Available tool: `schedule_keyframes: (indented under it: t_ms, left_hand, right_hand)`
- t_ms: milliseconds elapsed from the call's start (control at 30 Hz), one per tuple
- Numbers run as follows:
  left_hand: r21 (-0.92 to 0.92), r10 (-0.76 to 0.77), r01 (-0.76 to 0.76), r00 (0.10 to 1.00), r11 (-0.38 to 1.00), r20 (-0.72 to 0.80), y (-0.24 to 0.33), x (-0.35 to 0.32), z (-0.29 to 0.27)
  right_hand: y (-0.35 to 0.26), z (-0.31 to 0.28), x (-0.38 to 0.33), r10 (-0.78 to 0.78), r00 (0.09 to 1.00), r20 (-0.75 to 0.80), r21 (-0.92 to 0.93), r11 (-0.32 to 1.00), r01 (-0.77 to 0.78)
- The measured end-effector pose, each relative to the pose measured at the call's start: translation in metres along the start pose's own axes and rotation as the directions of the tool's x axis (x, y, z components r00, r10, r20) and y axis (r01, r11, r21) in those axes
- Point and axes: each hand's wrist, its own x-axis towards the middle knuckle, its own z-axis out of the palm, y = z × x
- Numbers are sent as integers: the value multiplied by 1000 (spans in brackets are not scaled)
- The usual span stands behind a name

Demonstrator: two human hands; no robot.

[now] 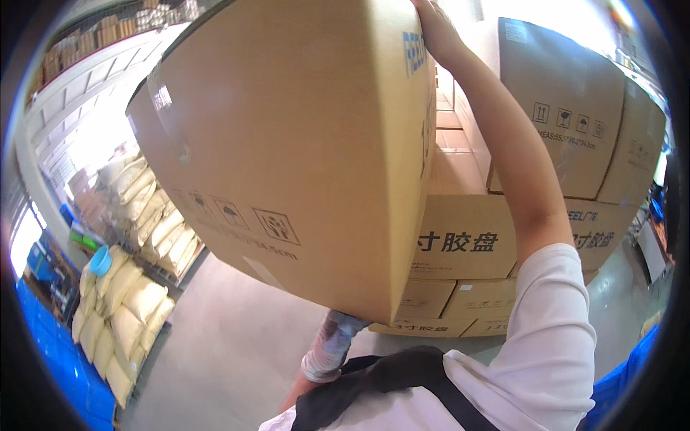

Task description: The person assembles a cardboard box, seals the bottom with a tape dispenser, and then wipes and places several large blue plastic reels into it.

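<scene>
I hold a large brown cardboard box (287, 144) raised up in front of me, filling the middle of the view. My right hand (435, 32) grips its top right edge, arm stretched upward. My left hand is hidden under the box; only the left forearm in a grey sleeve (330, 348) shows, reaching up beneath the box's lower corner. Right behind the box stands a stack of similar cartons (467, 244), with another large carton (568, 108) on top at the right.
Pallets of stacked pale yellow sacks (122, 302) stand at the left, more sacks (154, 208) behind them. Blue crates (57, 359) line the far left, and a blue bin (618, 391) shows at lower right. Grey concrete floor (230, 345) lies below.
</scene>
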Motion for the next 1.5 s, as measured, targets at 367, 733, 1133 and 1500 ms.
schedule_keyframes:
  t_ms: [367, 733, 1133, 1500]
  left_hand:
    - [-435, 359, -619, 760, 654, -542, 97, 93, -172]
    - [-261, 557, -660, 742, 705, -373, 110, 90, -151]
    - [-15, 668, -682, 721, 731, -183, 65, 107, -19]
    - [15, 602, -607, 784, 794, -151, 32, 260, -86]
  right_hand:
    - [-69, -9, 8, 382, 881, 280, 469, 746, -472]
    - [-266, -114, -225, 470, 830, 301, 517, 651, -557]
    - [-176, -141, -263, 763, 646, 31, 405, 581, -706]
    - [-135, -86, -258, 574, 803, -161, -252, 763, -595]
